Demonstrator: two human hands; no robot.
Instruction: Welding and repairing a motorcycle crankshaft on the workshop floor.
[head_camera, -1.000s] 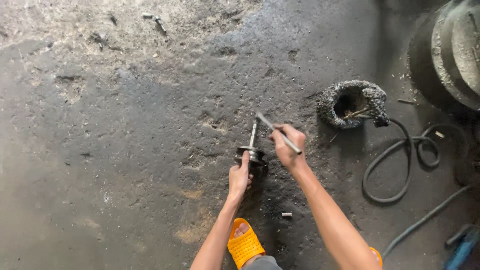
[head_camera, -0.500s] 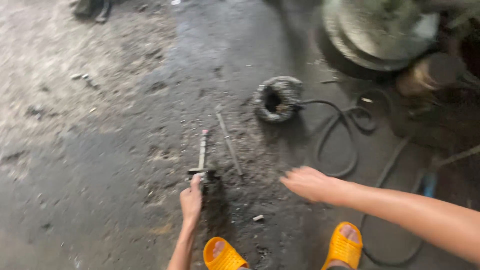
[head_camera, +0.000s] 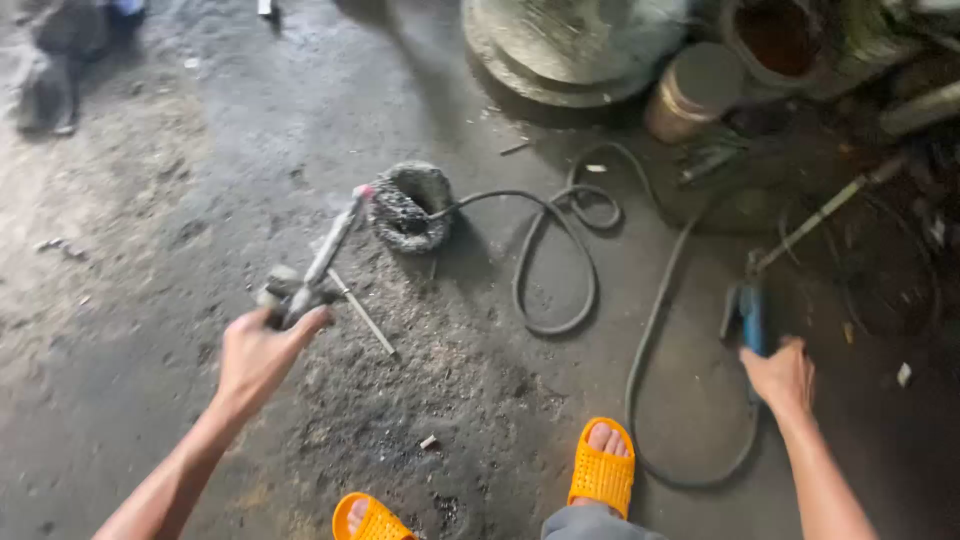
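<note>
My left hand grips a dirty metal shaft part, a rod with a collar at its lower end, lifted off the floor and pointing up and away. A thin metal rod lies on the concrete just right of it. My right hand is far to the right, its fingers touching the rear of a blue power tool that lies on the floor; whether it grips the tool is unclear. The tool's dark cable curves along the floor from it.
A grimy ring-shaped part sits on the floor with a looped black hose beside it. A large round metal disc, a tan can and cluttered scrap lie at the back right. My orange sandals are at the bottom.
My left hand has lifted the shaft part off the floor. My right hand has swung far right to the blue tool. The view has shifted right and up.
</note>
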